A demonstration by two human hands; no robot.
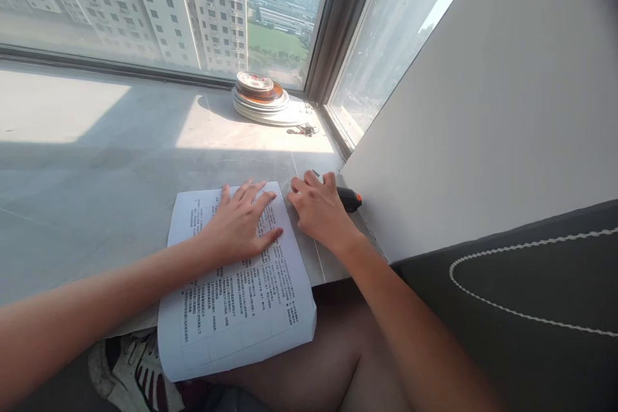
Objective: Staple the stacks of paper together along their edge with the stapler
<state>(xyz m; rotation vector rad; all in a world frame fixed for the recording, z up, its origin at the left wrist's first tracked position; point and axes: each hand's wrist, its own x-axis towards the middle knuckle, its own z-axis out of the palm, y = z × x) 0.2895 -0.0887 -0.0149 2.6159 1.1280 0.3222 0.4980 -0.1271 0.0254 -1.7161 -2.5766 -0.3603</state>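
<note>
A stack of printed paper sheets [241,328] lies on the grey tiled sill, its near end sagging over the edge above my lap. My left hand [244,219] rests flat on the upper part of the sheets, fingers spread. Just right of the paper, my right hand [318,206] is closed, its fingers curled downward. A black tool with an orange end [350,199] sticks out from behind that hand, and a small grey piece [316,174] shows past the knuckles. My fingers hide the rest, so its exact kind cannot be made out.
Stacked plates [261,100] stand in the far corner by the window, with a small dark beaded item [303,131] in front. A white wall panel [458,109] bounds the right side. A pale beaded cord [531,244] hangs lower right; a shoe [130,367] shows below the sill.
</note>
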